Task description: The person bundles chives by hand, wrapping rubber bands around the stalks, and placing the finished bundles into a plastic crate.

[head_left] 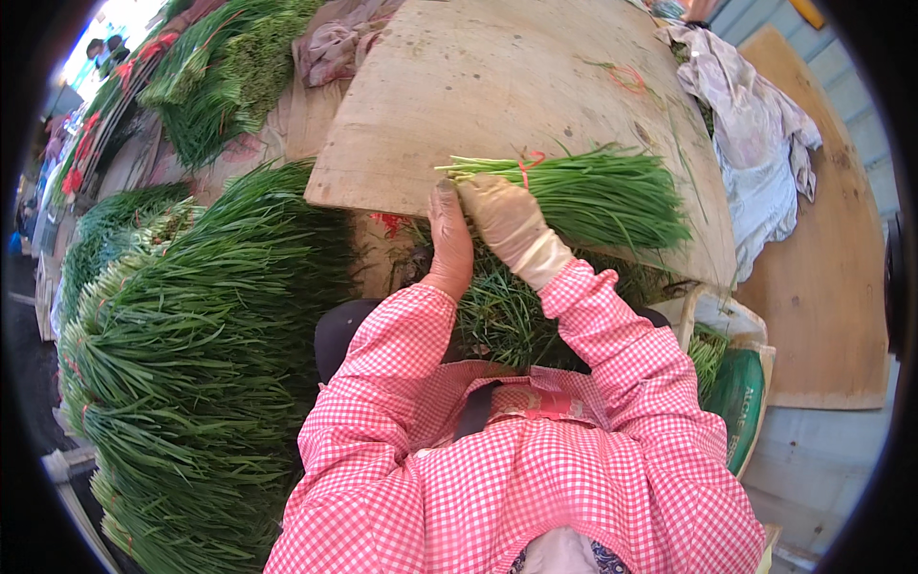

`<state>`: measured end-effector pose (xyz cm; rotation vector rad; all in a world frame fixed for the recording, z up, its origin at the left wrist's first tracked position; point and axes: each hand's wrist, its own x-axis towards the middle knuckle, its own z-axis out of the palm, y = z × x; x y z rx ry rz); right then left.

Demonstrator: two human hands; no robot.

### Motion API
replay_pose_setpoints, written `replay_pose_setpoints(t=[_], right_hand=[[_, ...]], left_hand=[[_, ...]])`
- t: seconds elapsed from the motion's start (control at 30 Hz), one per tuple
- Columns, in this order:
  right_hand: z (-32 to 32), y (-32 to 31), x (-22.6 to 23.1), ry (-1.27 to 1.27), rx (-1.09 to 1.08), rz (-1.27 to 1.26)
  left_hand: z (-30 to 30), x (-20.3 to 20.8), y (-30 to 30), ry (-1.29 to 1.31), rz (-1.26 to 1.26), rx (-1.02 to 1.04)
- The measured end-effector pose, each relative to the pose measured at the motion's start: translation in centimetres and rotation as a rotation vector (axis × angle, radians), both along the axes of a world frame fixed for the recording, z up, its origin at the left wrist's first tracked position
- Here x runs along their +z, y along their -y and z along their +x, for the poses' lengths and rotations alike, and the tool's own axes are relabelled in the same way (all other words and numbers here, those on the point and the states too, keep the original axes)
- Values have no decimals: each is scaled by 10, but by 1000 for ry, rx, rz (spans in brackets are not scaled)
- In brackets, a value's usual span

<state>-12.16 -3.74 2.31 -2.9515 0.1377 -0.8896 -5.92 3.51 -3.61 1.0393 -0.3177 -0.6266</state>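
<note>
At the left, green stalks were heaped. The left hand was held with fingers outstretched, just beside the bundle's pale stem ends; whether they were touched could not be told. The bundle was clasped near those ends by the gloved right hand; rightward of the grip, past a red tie, its leaves were spread over the board.

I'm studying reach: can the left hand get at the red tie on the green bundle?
Probably not straight across: the gloved right hand lies between the left hand and the red tie.
</note>
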Motion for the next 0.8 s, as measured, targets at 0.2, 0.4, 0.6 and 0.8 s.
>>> replay_pose_setpoints(t=[0.2,0.4,0.6,0.8], right_hand=[[5,-4,0,-58,100,242],[-32,41,11,-7,-133,-40],[-55,76,16,29,-236,25],[-68,66,38,254,-304,28]], left_hand=[[-3,12,-2,-262,-115,-77],[-7,17,5,-86,-12,37],[7,22,3,311,171,230],[7,77,-16,1088,360,358]])
